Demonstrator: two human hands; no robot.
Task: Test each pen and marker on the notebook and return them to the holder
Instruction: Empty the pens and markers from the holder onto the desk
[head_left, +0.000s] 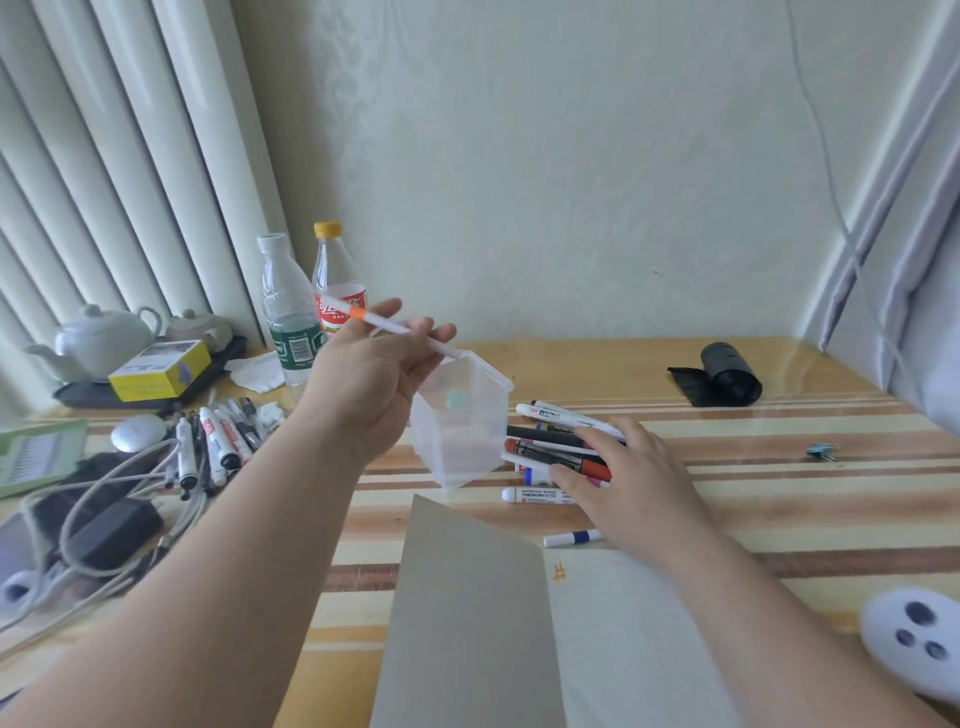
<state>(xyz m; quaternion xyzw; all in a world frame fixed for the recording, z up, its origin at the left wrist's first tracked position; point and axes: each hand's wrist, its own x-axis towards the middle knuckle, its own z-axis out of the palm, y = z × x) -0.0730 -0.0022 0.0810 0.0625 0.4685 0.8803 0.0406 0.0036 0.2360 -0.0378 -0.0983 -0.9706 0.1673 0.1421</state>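
My left hand (371, 371) is raised above the table and pinches a white pen with an orange band (387, 323), whose lower end reaches the rim of the clear plastic holder (460, 431). The holder stands tilted toward me and looks empty apart from that pen. My right hand (621, 475) rests on a heap of pens and markers (558, 452) to the right of the holder, fingers curled over them. An open notebook (623, 639) lies near me, its grey cover (467, 613) lifted and a small orange mark (559, 573) on the page.
A second group of markers (218, 441) lies left of my arm beside cables and a charger (104, 525). Two bottles (311, 306), a teapot tray (130, 358) and a yellow box stand at the back left. A black bag roll (727, 374) lies at the back right.
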